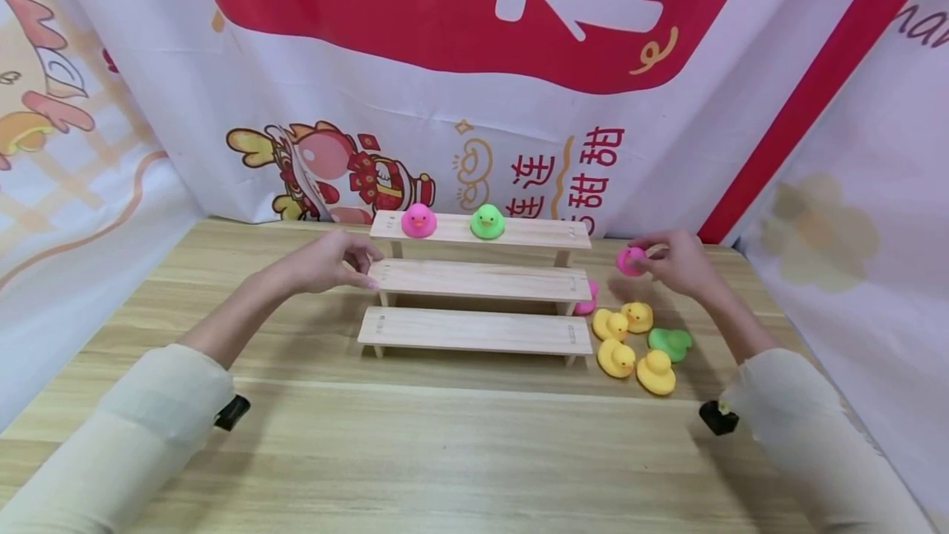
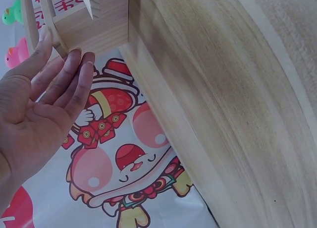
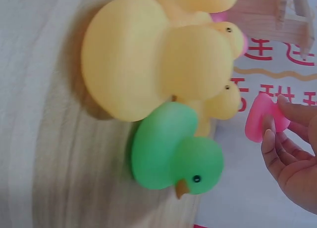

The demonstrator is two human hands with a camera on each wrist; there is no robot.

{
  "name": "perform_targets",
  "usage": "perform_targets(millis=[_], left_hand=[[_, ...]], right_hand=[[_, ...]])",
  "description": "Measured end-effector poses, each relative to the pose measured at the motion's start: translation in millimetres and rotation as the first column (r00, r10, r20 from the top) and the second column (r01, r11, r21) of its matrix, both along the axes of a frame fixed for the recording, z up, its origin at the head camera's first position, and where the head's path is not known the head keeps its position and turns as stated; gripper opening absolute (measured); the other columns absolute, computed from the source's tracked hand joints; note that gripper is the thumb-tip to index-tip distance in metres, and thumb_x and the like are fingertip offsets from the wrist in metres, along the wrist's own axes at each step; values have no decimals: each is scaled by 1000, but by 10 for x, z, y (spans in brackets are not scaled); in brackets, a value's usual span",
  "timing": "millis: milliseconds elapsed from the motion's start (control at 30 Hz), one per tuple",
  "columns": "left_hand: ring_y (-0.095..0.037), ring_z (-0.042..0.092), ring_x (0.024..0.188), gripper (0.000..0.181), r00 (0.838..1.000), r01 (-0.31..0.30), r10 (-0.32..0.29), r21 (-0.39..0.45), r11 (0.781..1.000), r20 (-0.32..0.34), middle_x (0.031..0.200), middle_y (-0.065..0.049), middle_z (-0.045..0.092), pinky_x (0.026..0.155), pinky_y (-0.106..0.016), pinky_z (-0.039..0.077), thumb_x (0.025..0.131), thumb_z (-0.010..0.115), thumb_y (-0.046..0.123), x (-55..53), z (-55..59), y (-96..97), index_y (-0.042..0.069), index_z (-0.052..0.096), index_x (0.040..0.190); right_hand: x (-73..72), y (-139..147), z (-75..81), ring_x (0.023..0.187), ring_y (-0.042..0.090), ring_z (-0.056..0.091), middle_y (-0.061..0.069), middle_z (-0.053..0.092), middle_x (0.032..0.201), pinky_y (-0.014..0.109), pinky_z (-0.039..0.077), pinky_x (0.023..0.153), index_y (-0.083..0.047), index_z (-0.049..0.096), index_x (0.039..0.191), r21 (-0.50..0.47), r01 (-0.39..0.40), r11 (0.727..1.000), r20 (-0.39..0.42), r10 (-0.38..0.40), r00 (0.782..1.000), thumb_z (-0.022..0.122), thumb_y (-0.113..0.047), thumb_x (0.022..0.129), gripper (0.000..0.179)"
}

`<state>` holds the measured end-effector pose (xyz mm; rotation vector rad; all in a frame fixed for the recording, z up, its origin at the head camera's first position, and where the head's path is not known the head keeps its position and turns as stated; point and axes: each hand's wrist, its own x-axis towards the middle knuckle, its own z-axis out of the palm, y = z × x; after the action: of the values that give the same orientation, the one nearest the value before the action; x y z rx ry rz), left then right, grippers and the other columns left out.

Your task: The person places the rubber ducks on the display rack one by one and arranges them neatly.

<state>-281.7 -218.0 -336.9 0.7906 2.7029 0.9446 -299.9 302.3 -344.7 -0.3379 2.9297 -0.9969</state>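
Observation:
A three-tier wooden stand (image 1: 474, 280) is on the table. My left hand (image 1: 334, 260) pinches the left end of its middle shelf, thumb and fingertips at the board's edge in the left wrist view. My right hand (image 1: 680, 262) holds a pink toy duck (image 1: 628, 261) above the table, right of the stand; the right wrist view shows thumb and fingers around that duck (image 3: 254, 120). On the top shelf sit another pink duck (image 1: 418, 222) and a light green duck (image 1: 487, 222), facing me.
Right of the stand lie several yellow ducks (image 1: 656, 372) and a green duck (image 1: 670, 344). Another pink duck (image 1: 586, 300) is partly hidden behind the stand's right side. A printed cloth (image 1: 415, 97) hangs behind the wooden table (image 1: 445, 452), with more cloth at both sides.

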Motion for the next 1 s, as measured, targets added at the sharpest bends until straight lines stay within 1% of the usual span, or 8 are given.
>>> perform_targets(millis=[67, 167, 300, 400, 567, 633, 867, 1000], left_hand=[[-18, 62, 80, 40, 1000, 2, -2, -2, 1000, -3, 84, -7, 69, 74, -31, 55, 88, 83, 5, 3, -1, -4, -14, 68, 120], [-16, 61, 79, 41, 1000, -2, 2, -19, 1000, -12, 84, -4, 71, 72, -28, 53, 88, 83, 6, 4, -1, -6, -12, 70, 122], [-16, 60, 78, 42, 1000, 2, -2, -35, 999, -27, 84, -3, 73, 69, -27, 51, 88, 83, 8, 1, -1, -8, -10, 70, 124], [-16, 60, 79, 42, 1000, -5, 5, -37, 999, -21, 83, -3, 72, 70, -28, 51, 88, 83, 9, -3, -4, -8, -10, 70, 123], [-17, 63, 82, 40, 1000, -20, 20, -17, 1000, 11, 85, -5, 70, 75, -29, 54, 89, 82, 8, 0, -1, -3, -12, 69, 121], [-17, 63, 81, 40, 1000, -23, 23, -11, 1000, 19, 85, -5, 69, 74, -28, 54, 89, 82, 8, 4, 3, -1, -12, 69, 121], [-17, 58, 77, 42, 1000, -12, 12, -32, 999, -8, 83, -4, 71, 68, -27, 50, 88, 83, 10, 29, 38, 12, -11, 70, 122], [-17, 60, 78, 42, 1000, -16, 16, -34, 999, 0, 82, -4, 71, 70, -27, 51, 88, 83, 9, 35, 39, 15, -12, 70, 122]], right_hand=[[10, -19, 40, 98, 41, 70, 30, 66, 122, 42, 62, 74, 9, 67, 128, -12, 2, 1000, -12, -2, 1000, 68, -5, 99, 32], [26, -51, 99, 96, 40, 71, 30, 67, 121, 32, 61, 69, 9, 67, 128, -32, -1, 999, -36, -1, 999, 69, -5, 99, 33], [39, -106, 168, 89, 33, 72, 29, 69, 117, 25, 58, 65, 7, 68, 128, -52, -2, 999, -63, -2, 998, 72, -8, 98, 34], [46, -148, 212, 87, 30, 71, 28, 70, 117, 25, 57, 64, 6, 69, 128, -65, -5, 998, -71, 0, 997, 73, -10, 98, 35], [62, -215, 287, 94, 35, 72, 28, 68, 123, 24, 57, 65, 5, 68, 130, -85, -8, 996, -82, 1, 997, 74, -12, 98, 37], [73, -241, 322, 95, 36, 71, 28, 68, 123, 24, 57, 66, 5, 68, 130, -87, -2, 996, -91, -6, 996, 74, -15, 98, 39], [102, -328, 442, 103, 37, 69, 24, 67, 128, 23, 58, 71, 1, 66, 135, -108, 28, 994, -127, -42, 991, 75, -18, 97, 43], [124, -384, 490, 104, 36, 68, 22, 68, 125, 21, 56, 71, 0, 67, 131, -108, 39, 993, -149, -55, 987, 75, -21, 98, 40]])
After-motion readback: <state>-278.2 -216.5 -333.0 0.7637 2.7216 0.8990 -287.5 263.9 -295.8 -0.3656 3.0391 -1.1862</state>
